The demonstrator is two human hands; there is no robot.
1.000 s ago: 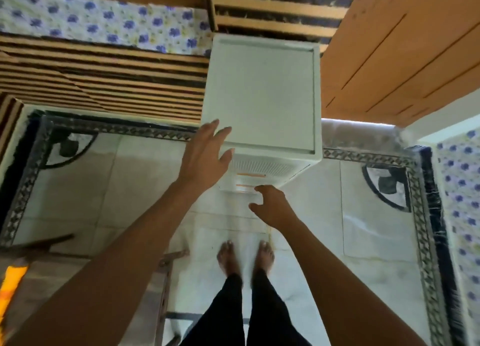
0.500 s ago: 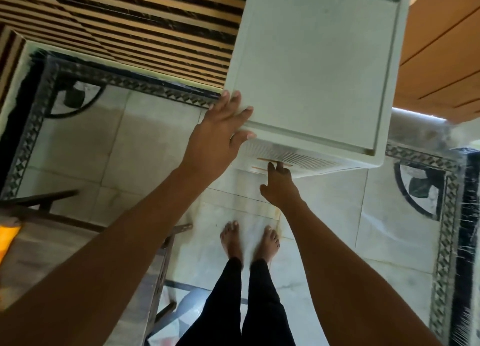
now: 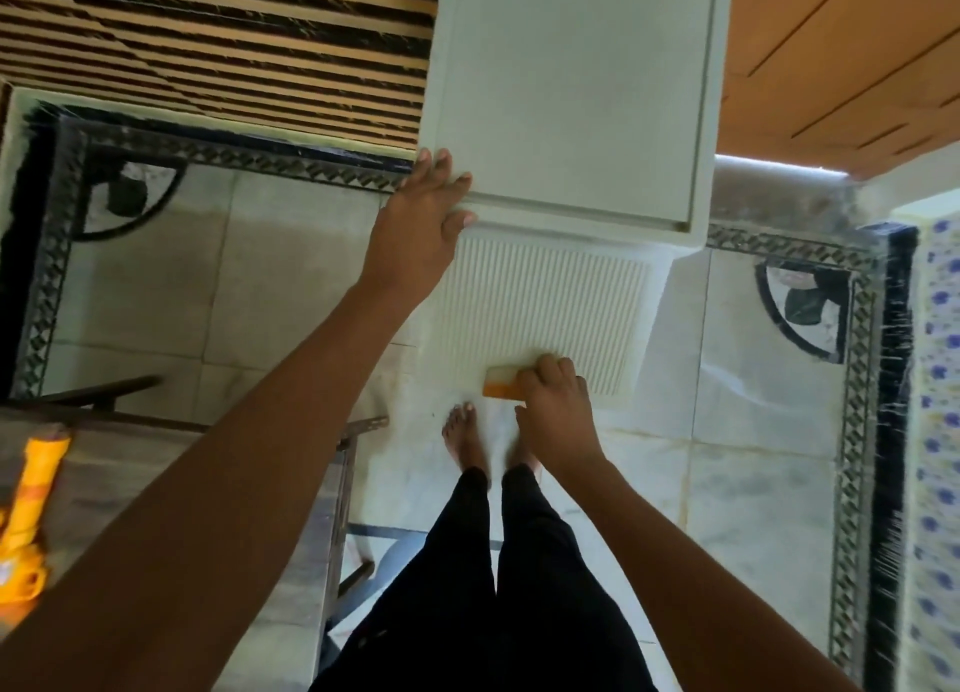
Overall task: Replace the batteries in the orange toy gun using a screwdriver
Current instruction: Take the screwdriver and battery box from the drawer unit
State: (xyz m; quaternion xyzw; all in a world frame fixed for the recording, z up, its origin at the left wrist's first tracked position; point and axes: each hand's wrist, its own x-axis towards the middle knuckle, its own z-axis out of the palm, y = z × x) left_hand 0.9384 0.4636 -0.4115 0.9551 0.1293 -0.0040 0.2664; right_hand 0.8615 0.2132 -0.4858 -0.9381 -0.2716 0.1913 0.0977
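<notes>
Left hand (image 3: 421,229) flat, fingers straight, bracing front-left corner of white cabinet (image 3: 571,94). Right hand (image 3: 556,405) fingers curled round orange handle (image 3: 501,382) of ribbed drawer (image 3: 545,302). Orange toy gun (image 3: 26,525) on worktop (image 3: 130,473), left edge, well apart. Best: pull straight, slow; pin cabinet down.

— Where does the single view look from?
— From the person's head, facing steeply down past both arms (image 3: 234,483) to the feet (image 3: 465,431) on the floor (image 3: 753,483).
— How near?
— Close over the cabinet (image 3: 571,94), which fills the upper middle. The wide lens bends the borders. The desk (image 3: 104,457) and gun (image 3: 26,509) clip the left edge.
</notes>
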